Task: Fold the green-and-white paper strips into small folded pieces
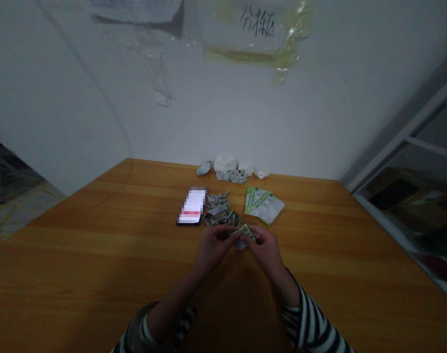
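A small piece of folded printed paper (247, 232), white and green, is pinched between my two hands above the wooden table. My left hand (216, 245) grips its left side with thumb and fingers together. From the other side my right hand (264, 246) holds it the same way. Just beyond my hands lies a pile of folded paper pieces (218, 210) with similar print. To the right of that pile is a small stack of flat green and white printed sheets (265, 203), fanned out a little.
A phone (192, 206) with its screen lit lies left of the folded pieces. Crumpled white tissue (225, 164) and more crumpled printed paper (231, 176) sit along the table's back edge by the wall. A shelf rack (410, 142) stands at the right of the table (98, 235).
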Action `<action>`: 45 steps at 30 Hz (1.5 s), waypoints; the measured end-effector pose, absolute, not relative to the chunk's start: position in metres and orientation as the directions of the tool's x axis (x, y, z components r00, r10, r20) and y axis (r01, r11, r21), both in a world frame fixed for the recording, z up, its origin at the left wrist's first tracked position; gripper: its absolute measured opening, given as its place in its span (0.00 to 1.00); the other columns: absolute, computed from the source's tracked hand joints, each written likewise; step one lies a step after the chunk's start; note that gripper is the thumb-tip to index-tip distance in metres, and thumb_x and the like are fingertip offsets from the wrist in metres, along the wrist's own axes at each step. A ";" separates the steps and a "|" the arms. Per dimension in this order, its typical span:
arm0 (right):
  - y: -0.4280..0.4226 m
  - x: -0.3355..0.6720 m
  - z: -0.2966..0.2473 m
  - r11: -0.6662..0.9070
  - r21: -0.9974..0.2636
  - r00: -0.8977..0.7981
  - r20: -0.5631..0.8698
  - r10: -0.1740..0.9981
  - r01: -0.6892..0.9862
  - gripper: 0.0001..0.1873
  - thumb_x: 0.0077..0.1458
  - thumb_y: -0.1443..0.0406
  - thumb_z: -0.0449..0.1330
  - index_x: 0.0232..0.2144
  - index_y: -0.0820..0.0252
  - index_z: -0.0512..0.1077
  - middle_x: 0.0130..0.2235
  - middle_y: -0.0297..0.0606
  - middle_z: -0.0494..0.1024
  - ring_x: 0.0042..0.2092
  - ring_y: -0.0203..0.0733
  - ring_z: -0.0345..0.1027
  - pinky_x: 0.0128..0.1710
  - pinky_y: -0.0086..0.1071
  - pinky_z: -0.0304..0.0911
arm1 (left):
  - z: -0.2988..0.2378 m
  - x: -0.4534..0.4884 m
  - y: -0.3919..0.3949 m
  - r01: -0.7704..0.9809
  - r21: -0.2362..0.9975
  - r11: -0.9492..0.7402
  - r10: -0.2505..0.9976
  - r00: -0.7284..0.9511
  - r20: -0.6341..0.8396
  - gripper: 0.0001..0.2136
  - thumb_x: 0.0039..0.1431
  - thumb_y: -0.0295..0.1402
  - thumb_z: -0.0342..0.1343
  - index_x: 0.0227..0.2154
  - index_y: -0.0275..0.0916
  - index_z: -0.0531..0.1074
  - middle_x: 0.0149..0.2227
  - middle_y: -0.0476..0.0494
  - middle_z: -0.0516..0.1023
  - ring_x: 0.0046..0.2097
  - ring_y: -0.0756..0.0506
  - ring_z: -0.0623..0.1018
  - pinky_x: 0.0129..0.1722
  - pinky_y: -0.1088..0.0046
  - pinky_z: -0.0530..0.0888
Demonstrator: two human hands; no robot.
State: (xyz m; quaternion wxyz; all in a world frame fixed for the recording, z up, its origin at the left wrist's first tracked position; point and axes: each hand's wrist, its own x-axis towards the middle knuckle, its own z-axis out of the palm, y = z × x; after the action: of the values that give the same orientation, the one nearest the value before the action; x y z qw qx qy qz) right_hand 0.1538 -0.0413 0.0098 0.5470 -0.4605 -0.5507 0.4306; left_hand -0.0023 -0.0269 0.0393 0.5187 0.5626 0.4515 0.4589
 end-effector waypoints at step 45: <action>-0.044 0.177 0.027 -0.036 -0.965 -0.234 0.027 0.972 -0.261 0.12 0.49 0.60 0.65 0.33 0.63 0.73 0.21 0.32 0.77 0.18 0.32 0.68 0.17 0.23 0.65 | 0.057 -0.025 -0.022 -0.050 0.993 0.110 0.806 0.590 -0.060 0.15 0.55 0.40 0.59 0.40 0.34 0.78 0.31 0.42 0.82 0.32 0.47 0.80 0.34 0.74 0.74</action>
State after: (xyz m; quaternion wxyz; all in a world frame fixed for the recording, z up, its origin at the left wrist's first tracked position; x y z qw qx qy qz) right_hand 0.1770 -0.0445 0.0271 0.4980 -0.3672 -0.4838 0.6190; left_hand -0.0248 -0.0216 0.0565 0.6718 0.5861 0.3222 0.3185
